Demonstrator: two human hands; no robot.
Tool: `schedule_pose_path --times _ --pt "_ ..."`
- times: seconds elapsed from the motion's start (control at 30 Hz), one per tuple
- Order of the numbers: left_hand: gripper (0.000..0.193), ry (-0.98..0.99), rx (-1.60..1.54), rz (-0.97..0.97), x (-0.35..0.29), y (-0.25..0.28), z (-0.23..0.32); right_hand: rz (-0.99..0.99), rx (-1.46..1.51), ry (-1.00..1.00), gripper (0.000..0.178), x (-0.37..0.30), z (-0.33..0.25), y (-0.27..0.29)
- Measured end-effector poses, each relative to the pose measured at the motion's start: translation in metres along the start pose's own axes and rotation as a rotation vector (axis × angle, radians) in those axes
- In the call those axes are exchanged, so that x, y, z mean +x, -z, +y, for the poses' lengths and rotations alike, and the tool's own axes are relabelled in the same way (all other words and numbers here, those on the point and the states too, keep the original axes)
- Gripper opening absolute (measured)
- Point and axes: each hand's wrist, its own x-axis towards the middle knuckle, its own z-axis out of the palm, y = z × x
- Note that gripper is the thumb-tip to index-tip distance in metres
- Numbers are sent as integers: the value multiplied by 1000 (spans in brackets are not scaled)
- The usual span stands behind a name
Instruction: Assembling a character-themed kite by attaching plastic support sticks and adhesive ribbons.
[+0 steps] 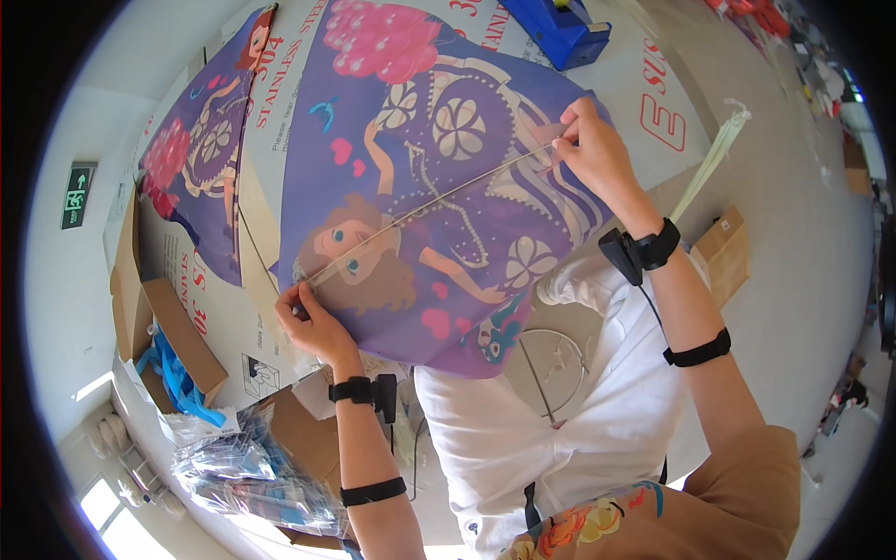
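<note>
A purple kite (308,177), printed with a cartoon girl and pink balloons, lies spread over the white-covered table and hangs partly above my lap. Across it runs a thin pale rod (439,198), slanting from lower left to upper right. My left hand (319,325) pinches the rod's lower end at the kite's left edge. At the other end, my right hand (597,154) is closed with thumb and fingers together on the rod, near the kite's right edge. A second, similar kite (201,159) lies farther left on the table.
A blue tape dispenser (569,35) stands at the table's far side. Pale thin rods (714,149) in a bundle stick out at right. An open carton (187,350) with blue material and plastic-wrapped packages (266,471) are at lower left. A brown cardboard box (723,247) sits right of my legs.
</note>
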Motion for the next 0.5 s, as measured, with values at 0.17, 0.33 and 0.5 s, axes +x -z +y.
schedule_pose_path --times 0.17,0.33,0.5 --pt "14 -15 4 -4 1 -1 -1 -19 -34 -42 26 2 -5 1" --pt "15 -26 -24 13 5 0 -1 -22 -83 -79 24 2 -12 1" --pt "17 -34 -35 32 4 -1 4 -6 -107 -50 23 1 -8 2"
